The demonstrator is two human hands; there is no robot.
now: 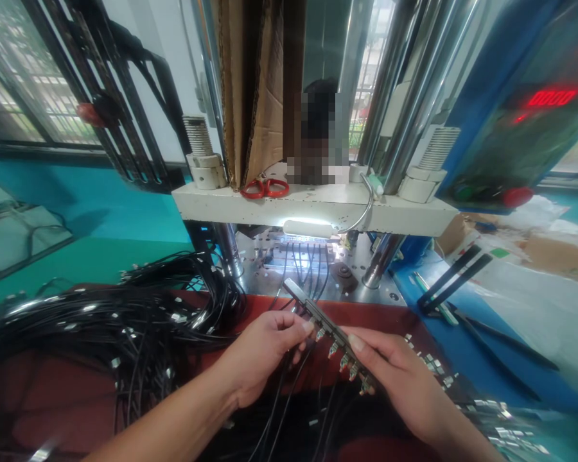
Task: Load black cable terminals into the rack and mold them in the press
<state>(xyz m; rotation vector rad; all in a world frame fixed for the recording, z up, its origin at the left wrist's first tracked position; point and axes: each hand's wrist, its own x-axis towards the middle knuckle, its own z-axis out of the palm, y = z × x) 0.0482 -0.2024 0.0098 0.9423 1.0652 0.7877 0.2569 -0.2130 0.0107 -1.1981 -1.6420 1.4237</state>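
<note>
My right hand point(399, 372) grips a narrow dark metal bar point(313, 308) near its lower end, thumb on top. Along the bar's near edge sits a row of small metal cable connectors point(344, 363). My left hand point(264, 350) is closed in a pinch at the bar's upper part, on what looks like another cable connector; the fingertips mostly hide it. Thin black cables point(275, 410) hang below both hands. Behind the bar, a press's lit lower die point(293, 256) has several black cables running out of it toward me.
A big bundle of black cables point(173, 321) lies to the left. Red-handled scissors point(264, 187) rest on the press's white plate point(221, 205), above a lit lamp point(308, 228). Black tweezers-like strips point(455, 276) and a control box with a red button point(517, 196) are at right.
</note>
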